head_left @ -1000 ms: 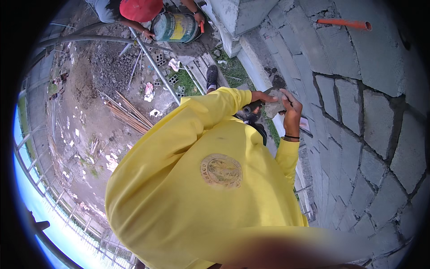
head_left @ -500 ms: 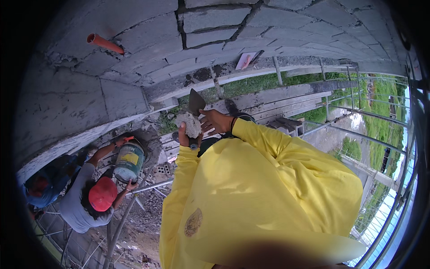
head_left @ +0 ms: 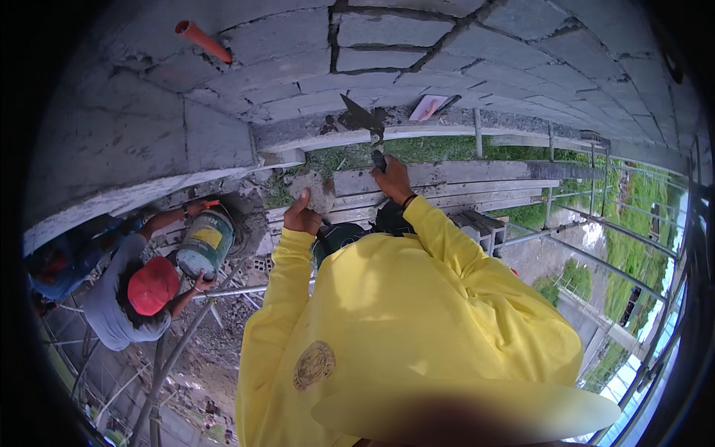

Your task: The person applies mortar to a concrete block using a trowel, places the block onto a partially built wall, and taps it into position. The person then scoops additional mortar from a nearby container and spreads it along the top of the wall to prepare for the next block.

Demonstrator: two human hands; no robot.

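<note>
My right hand (head_left: 392, 181) is closed around the handle of a pointed trowel (head_left: 361, 116), its dark blade out over the wall's ledge beside patches of wet mortar (head_left: 334, 124). My left hand (head_left: 301, 217) is closed with its thumb up, holding a rough grey mortar-coated piece (head_left: 317, 192); a short dark end shows beside the fingers. The exact kind of that piece is hard to make out. Ahead of both hands rises a grey block wall (head_left: 391, 31) with dark mortar joints.
An orange pipe (head_left: 205, 42) sticks out of the wall. A flat pale float (head_left: 428, 108) leans at the wall's foot. Planks (head_left: 462, 174) lie below my hands. Scaffold tubes (head_left: 611, 272) stand at right. At left a co-worker in a red cap (head_left: 153, 285) holds a bucket (head_left: 206, 242).
My right hand has moved forward from beside the grey piece, carrying the trowel to the ledge. My left hand has moved slightly left and forward. The view has shifted.
</note>
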